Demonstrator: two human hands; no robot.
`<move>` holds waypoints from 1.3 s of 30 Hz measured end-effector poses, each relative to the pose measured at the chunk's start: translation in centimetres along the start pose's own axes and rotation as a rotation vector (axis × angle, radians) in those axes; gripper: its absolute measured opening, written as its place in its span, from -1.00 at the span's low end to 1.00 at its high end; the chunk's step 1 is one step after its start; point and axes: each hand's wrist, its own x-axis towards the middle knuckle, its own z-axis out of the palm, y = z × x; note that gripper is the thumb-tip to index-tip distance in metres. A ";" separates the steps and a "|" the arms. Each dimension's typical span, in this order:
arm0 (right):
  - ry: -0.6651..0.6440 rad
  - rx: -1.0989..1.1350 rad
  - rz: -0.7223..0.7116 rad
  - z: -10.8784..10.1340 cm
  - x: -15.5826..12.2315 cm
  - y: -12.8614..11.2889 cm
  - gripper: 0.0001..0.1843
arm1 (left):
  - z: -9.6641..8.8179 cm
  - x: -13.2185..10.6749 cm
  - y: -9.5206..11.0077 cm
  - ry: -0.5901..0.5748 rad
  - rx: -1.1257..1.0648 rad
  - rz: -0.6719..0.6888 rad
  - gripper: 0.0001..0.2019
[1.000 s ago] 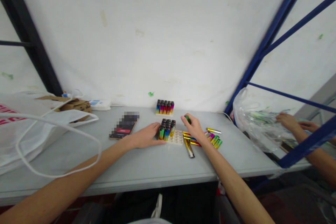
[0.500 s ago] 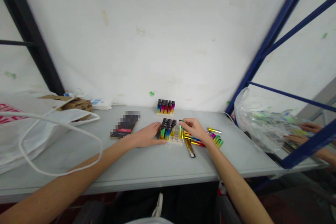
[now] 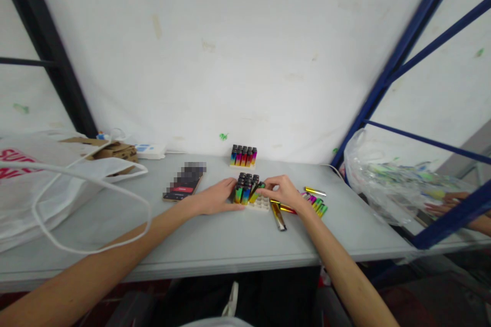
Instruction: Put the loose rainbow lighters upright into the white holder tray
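My left hand [image 3: 218, 197] grips the left side of a pale lighter tray [image 3: 263, 204], thumb at the front and fingers behind. Shiny multicoloured lighters [image 3: 242, 191] with black tops stand upright in the tray's left part, while holes show on its right. In my right hand [image 3: 283, 191] a gold-green lighter [image 3: 255, 193] is pinched near its top, tilted over the tray beside the standing ones; its lower end is partly hidden. Loose lighters [image 3: 316, 205] lie right of the tray, some under my right hand, and one gold lighter [image 3: 279, 216] lies nearer the front.
A second tray of lighters [image 3: 243, 156] stands near the wall. A phone [image 3: 184, 184] lies at left, beside a white plastic bag [image 3: 72, 189], a cable and cardboard [image 3: 111, 150]. At right are a blue metal frame [image 3: 383, 82], a clear plastic bag [image 3: 376, 184] and another person's hands [image 3: 445, 207].
My right hand has brought the lighter left and tipped it from upright to slanted, close to the standing ones. My left hand stays on the tray.
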 end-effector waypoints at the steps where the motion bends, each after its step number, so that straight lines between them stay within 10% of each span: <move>1: 0.004 -0.011 -0.011 0.1 0.0 0.0 -0.35 | 0.0 0.0 0.0 -0.002 -0.001 -0.003 -0.24; 15: -0.065 -0.066 -0.024 0.9 0.3 -0.1 -0.32 | 0.0 0.0 0.0 0.013 -0.003 0.010 -0.25; 22: 0.233 -0.235 0.120 -2.4 -0.5 2.9 -0.38 | 0.2 -0.1 -0.3 0.023 0.016 0.015 -0.18; 30: -0.052 -0.132 0.258 -5.5 -2.7 6.7 -0.67 | 0.0 0.0 0.1 -0.004 0.043 -0.017 -0.18; 39: -0.059 -0.128 0.349 -5.8 -3.2 8.1 -0.80 | 0.0 -0.1 -0.1 0.013 -0.004 0.001 -0.19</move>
